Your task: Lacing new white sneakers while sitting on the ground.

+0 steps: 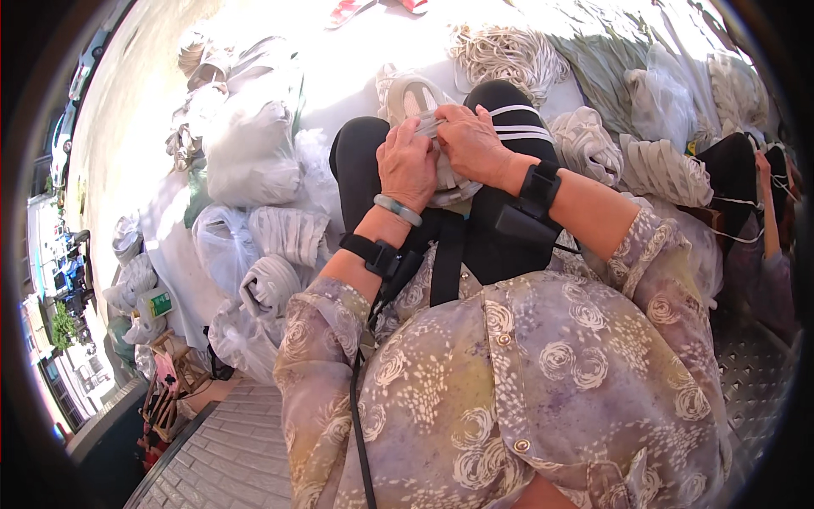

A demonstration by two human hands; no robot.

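Between my knees lies a bundle of pale grey flat bands, partly covered by my hands. My left hand is closed at its left side, fingertips curled onto the bands. From the right, my right hand pinches the same bands near their top, thumb and fingers together. The two hands almost touch. Just beyond them is a beige, rounded piece with an oval centre; I cannot tell whether it belongs to the bundle. My fingers hide exactly how the bands are gripped.
Coiled band bundles lie right of my knee, with a heap of loose pale cord beyond. Bagged bundles and rolls crowd the left. Another person's arm shows at the far right. Red shoes appear at the top.
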